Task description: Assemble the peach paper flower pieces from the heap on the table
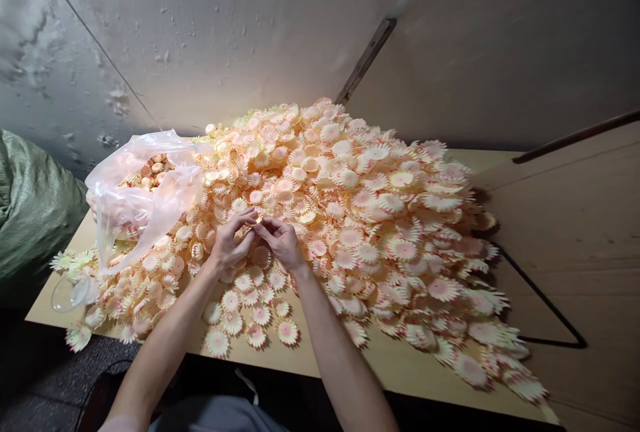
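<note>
Small piece [259, 220] | pinched between left hand [233, 240] and right hand [283, 243] | over flower pile [350, 199]

A crowded tan tabletop [400, 369]!
Pale pink-flecked flowers [345, 205] heap across it; translucent bag [140, 209] at left, clear round container [70, 293] near the edge.

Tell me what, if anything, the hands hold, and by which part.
The left hand and right hand meet at the fingertips, seemingly pinching a small pale piece; what it is, and which part they grip, cannot be told.
</note>
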Motion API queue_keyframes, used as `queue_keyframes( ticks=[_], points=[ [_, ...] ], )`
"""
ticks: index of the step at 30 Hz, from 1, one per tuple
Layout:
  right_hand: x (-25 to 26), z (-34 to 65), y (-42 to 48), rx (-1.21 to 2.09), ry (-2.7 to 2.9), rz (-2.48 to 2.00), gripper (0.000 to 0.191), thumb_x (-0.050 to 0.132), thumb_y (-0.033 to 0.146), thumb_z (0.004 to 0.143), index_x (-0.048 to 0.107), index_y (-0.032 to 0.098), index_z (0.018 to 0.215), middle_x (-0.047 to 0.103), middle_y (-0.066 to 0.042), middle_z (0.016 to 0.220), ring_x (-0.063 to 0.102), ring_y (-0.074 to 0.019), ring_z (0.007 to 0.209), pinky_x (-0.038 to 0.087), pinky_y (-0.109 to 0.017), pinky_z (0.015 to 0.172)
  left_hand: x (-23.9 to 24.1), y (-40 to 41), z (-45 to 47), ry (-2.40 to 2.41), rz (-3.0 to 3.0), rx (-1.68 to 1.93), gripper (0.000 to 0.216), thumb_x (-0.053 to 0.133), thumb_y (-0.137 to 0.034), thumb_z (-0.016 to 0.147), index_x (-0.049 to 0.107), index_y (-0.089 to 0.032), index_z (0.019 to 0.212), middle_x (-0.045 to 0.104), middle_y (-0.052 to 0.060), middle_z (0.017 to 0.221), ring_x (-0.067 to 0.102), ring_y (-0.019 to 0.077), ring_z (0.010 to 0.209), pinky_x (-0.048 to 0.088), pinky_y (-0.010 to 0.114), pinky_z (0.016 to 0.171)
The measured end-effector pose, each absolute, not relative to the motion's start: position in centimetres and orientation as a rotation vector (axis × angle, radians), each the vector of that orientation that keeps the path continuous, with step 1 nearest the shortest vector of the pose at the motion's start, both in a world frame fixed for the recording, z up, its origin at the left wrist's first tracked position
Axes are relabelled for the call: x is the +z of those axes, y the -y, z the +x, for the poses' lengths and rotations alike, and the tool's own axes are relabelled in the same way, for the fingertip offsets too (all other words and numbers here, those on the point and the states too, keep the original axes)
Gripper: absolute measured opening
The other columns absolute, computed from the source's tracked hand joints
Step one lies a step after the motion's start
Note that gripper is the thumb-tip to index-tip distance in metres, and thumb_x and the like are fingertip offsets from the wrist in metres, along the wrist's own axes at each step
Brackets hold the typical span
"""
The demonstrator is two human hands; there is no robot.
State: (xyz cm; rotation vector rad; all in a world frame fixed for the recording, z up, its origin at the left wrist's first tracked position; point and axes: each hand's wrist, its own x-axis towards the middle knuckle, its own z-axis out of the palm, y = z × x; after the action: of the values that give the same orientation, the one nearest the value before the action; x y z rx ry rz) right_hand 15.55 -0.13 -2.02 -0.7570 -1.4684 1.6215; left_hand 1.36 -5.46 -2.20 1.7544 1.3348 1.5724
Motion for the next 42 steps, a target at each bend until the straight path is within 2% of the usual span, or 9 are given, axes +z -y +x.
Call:
queue_keyframes(
  ticks=[5, 11, 20, 26, 35, 42],
  points=[
    [-2.36, 15.51, -0.08, 1.617, 1.463, -0.768, 0.031, 0.071, 0.047, 0.074, 0.07, 0.019, 0.088, 0.068, -0.004, 0.089, 0.062, -0.0181, 0.081, 0.051, -0.028, 0.074, -2.03, 5.45, 1.41, -1.328, 1.68, 1.588, 0.014, 0.057, -0.02, 0.085, 0.059, -0.015, 0.098, 0.062, 0.016, 0.125, 0.057, 0.0235, 0.121, 0.048, 0.042, 0.103],
    [-2.39, 15.64, -0.1, 1.647, 1.46, -0.74, 0.029, 0.07, 0.044, 0.076, 0.071, 0.02, 0.092, 0.069, -0.003, 0.089, 0.062, -0.0175, 0.081, 0.052, -0.028, 0.075, -1.97, 5.56, 1.45, -1.294, 1.642, 1.582, 0.024, 0.055, -0.02, 0.086, 0.06, -0.015, 0.108, 0.063, 0.016, 0.123, 0.062, 0.0227, 0.115, 0.052, 0.04, 0.098],
    [-2.21, 15.71, 0.02, 1.658, 1.476, -0.76, 0.03, 0.071, 0.046, 0.074, 0.069, 0.02, 0.088, 0.066, -0.003, 0.086, 0.061, -0.0174, 0.079, 0.052, -0.028, 0.073, -1.83, 5.36, 1.27, -1.392, 1.796, 1.62, 0.015, 0.056, -0.015, 0.082, 0.065, -0.017, 0.094, 0.068, 0.012, 0.117, 0.06, 0.0235, 0.117, 0.048, 0.044, 0.103],
    [-2.26, 15.72, -0.08, 1.685, 1.45, -0.756, 0.03, 0.073, 0.045, 0.072, 0.069, 0.02, 0.088, 0.068, -0.003, 0.088, 0.063, -0.0178, 0.08, 0.054, -0.029, 0.075, -1.65, 5.4, 1.26, -1.388, 1.775, 1.627, 0.014, 0.056, -0.017, 0.084, 0.065, -0.017, 0.094, 0.067, 0.013, 0.117, 0.061, 0.0234, 0.116, 0.048, 0.043, 0.102],
    [-2.52, 15.75, -0.2, 1.682, 1.459, -0.764, 0.031, 0.073, 0.045, 0.072, 0.071, 0.02, 0.092, 0.07, -0.004, 0.095, 0.065, -0.019, 0.087, 0.053, -0.032, 0.082, -1.64, 5.41, 1.29, -1.411, 1.653, 1.609, 0.014, 0.057, -0.026, 0.087, 0.066, -0.017, 0.092, 0.068, 0.013, 0.115, 0.064, 0.0223, 0.111, 0.051, 0.04, 0.098],
    [-2.58, 15.62, -0.26, 1.681, 1.474, -0.747, 0.029, 0.073, 0.042, 0.073, 0.072, 0.021, 0.094, 0.071, -0.004, 0.095, 0.064, -0.0177, 0.085, 0.052, -0.031, 0.081, -1.83, 5.37, 1.52, -1.492, 1.517, 1.596, 0.016, 0.058, -0.03, 0.086, 0.065, -0.015, 0.084, 0.071, 0.013, 0.108, 0.067, 0.0218, 0.103, 0.056, 0.035, 0.086]
  ],
)
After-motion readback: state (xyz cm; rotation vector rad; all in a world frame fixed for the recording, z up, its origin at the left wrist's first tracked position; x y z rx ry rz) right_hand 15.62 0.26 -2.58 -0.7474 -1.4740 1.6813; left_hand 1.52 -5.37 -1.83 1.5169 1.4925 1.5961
